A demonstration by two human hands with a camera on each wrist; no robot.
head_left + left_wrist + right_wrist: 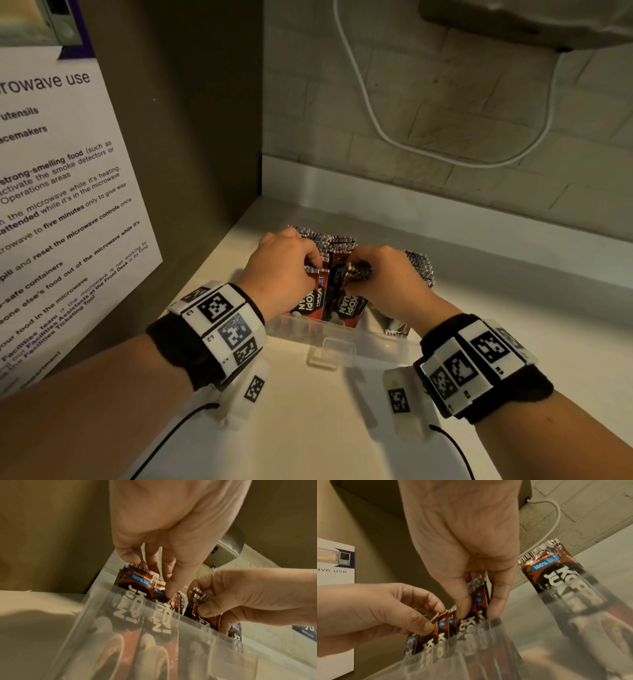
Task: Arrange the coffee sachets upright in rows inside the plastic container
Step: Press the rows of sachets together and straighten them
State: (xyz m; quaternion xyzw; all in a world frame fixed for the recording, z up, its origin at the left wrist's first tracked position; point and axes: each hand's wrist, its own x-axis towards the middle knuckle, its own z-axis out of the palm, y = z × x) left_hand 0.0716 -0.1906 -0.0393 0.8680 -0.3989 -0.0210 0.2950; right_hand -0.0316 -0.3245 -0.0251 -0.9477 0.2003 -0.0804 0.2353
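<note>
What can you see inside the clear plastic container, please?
Upright coffee sachets fill the plastic container; left hand and right hand each pinch some. Its floor is hidden.

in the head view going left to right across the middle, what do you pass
microwave notice → left hand → sachets between the hands → right hand → sachets at the right end

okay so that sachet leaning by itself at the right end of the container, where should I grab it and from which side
Probably pinch the lone sachet by its crimped top edge, coming from above. It stands tilted in the clear container, and only its upper part sticks out above the rim.
</note>
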